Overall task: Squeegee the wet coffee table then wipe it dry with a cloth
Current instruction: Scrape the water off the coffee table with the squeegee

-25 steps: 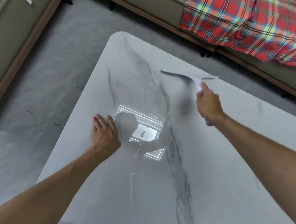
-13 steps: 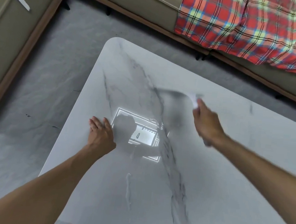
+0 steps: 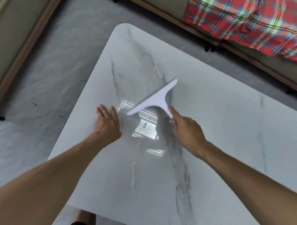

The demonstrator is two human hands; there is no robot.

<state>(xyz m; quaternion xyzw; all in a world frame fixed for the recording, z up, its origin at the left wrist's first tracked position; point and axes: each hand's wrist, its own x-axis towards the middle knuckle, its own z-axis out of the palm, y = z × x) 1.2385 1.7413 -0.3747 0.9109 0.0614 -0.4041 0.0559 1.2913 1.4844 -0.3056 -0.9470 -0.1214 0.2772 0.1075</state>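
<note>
A white marble-look coffee table [image 3: 225, 120] fills the middle of the view, with a thin streak of water [image 3: 133, 176] running toward its near edge. My right hand [image 3: 187, 133] grips the handle of a white squeegee [image 3: 154, 99], whose blade slants across the table's middle over a bright ceiling-light reflection. My left hand [image 3: 107, 121] lies flat on the tabletop near the left edge, fingers together, holding nothing. No cloth is in view.
A beige sofa with a dark wood base [image 3: 10, 43] stands to the left. Another sofa section at the back carries a red plaid blanket [image 3: 254, 22]. Grey floor [image 3: 54, 62] surrounds the table. My knees [image 3: 85, 221] show below the near edge.
My right hand has drawn the squeegee from the far part of the table toward me and to the left, turning the blade slantwise. The left hand has stayed flat near the left edge.
</note>
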